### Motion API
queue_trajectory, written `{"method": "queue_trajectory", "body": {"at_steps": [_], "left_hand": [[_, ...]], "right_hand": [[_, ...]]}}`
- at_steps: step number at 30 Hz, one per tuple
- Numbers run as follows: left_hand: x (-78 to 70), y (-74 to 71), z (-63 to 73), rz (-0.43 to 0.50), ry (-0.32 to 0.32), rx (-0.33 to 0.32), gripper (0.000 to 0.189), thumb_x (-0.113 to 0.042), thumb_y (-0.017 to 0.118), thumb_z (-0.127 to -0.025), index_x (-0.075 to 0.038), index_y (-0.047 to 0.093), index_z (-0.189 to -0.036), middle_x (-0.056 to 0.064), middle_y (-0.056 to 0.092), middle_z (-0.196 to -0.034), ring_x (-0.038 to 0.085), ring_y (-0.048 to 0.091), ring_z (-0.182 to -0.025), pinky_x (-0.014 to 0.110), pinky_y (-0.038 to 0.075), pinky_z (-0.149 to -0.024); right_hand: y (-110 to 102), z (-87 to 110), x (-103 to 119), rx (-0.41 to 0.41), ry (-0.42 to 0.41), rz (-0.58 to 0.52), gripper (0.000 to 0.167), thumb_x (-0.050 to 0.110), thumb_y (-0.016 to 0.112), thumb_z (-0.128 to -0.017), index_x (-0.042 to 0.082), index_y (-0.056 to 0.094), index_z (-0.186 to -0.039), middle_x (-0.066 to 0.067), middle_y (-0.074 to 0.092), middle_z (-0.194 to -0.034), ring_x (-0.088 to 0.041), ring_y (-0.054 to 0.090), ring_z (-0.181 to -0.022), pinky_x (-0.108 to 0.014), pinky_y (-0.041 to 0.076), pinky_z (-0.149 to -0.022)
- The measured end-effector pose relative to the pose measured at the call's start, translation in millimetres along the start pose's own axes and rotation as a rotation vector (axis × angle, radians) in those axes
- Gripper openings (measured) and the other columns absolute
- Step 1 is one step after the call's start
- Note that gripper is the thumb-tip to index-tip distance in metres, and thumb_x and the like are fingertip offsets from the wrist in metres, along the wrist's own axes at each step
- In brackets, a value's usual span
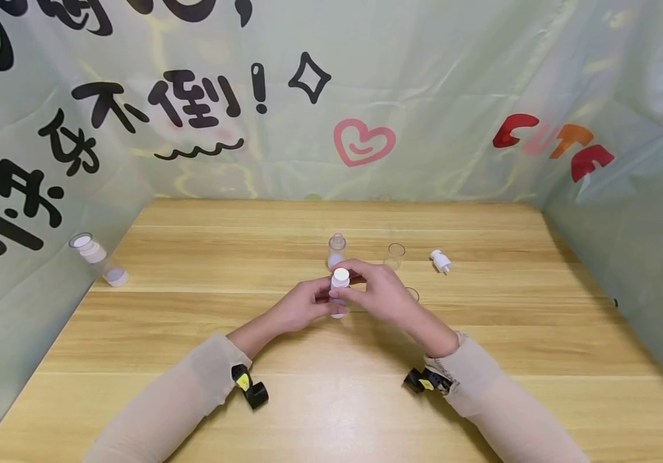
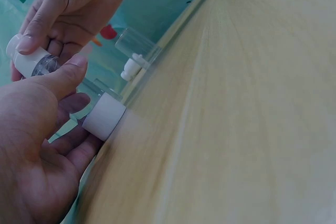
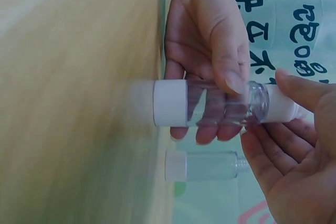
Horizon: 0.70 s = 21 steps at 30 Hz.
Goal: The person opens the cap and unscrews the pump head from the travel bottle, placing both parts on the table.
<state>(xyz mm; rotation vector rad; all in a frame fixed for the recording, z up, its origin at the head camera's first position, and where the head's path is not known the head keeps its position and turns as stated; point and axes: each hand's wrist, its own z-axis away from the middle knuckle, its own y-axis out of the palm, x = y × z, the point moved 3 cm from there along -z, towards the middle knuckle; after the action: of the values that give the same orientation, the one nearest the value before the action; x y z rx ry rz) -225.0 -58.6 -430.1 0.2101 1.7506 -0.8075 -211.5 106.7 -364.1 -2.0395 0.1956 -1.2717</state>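
Observation:
A clear bottle (image 3: 195, 103) with a white base stands upright between the hands, at the middle of the table. My left hand (image 1: 299, 307) holds its transparent body, thumb on one side and fingers on the other, as the right wrist view shows. At the bottle's neck sits a white pump top (image 3: 280, 103). My right hand (image 1: 382, 292) pinches this white top between thumb and fingers. The white base (image 2: 105, 116) is close to the tabletop; whether it touches is hard to tell.
Behind the hands stands another clear bottle (image 1: 337, 244) with a white base and no pump. To the right are a loose white pump top (image 1: 440, 261) and a clear cap (image 1: 395, 256); another clear rim (image 1: 414, 294) shows behind the right wrist. A capped bottle (image 1: 95, 254) is at the left edge.

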Motion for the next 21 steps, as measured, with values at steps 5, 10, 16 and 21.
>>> {"method": "queue_trajectory", "body": {"at_steps": [5, 10, 16, 21], "left_hand": [[-0.9, 0.8, -0.5, 0.016, -0.005, 0.010, 0.029, -0.020, 0.071, -0.092, -0.012, 0.064, -0.119, 0.000, 0.069, -0.113, 0.010, 0.065, -0.101, 0.027, 0.053, -0.089], [-1.9, 0.9, -0.4, 0.015, -0.009, 0.009, 0.026, -0.020, 0.071, -0.092, -0.011, 0.064, -0.115, 0.004, 0.070, -0.111, 0.012, 0.065, -0.100, 0.027, 0.053, -0.087], [-2.0, 0.3, 0.3, -0.011, -0.034, 0.003, 0.029, -0.020, 0.071, -0.092, -0.011, 0.064, -0.118, 0.004, 0.070, -0.109, 0.013, 0.065, -0.099, 0.028, 0.053, -0.087], [-3.2, 0.1, 0.9, -0.037, -0.049, -0.011, 0.032, -0.017, 0.072, -0.091, -0.011, 0.063, -0.121, 0.004, 0.069, -0.111, 0.014, 0.064, -0.099, 0.029, 0.053, -0.088]], "right_hand": [[-5.3, 0.9, -1.7, 0.036, 0.025, 0.006, 0.038, 0.024, 0.076, -0.088, 0.010, 0.066, -0.121, 0.002, 0.071, -0.103, -0.014, 0.065, -0.096, -0.041, 0.055, -0.084], [-9.8, 0.5, -3.6, 0.068, 0.037, -0.006, 0.035, 0.027, 0.074, -0.089, 0.012, 0.067, -0.120, 0.003, 0.070, -0.107, -0.014, 0.065, -0.097, -0.044, 0.054, -0.087], [-12.6, 0.1, -2.5, 0.108, 0.031, -0.004, 0.031, 0.025, 0.072, -0.091, 0.013, 0.067, -0.119, 0.002, 0.070, -0.109, -0.014, 0.066, -0.098, -0.042, 0.055, -0.087], [-12.3, -0.6, -2.6, 0.118, 0.014, 0.004, 0.035, 0.025, 0.073, -0.090, 0.012, 0.066, -0.122, 0.001, 0.070, -0.110, -0.015, 0.066, -0.098, -0.041, 0.055, -0.086]]}}
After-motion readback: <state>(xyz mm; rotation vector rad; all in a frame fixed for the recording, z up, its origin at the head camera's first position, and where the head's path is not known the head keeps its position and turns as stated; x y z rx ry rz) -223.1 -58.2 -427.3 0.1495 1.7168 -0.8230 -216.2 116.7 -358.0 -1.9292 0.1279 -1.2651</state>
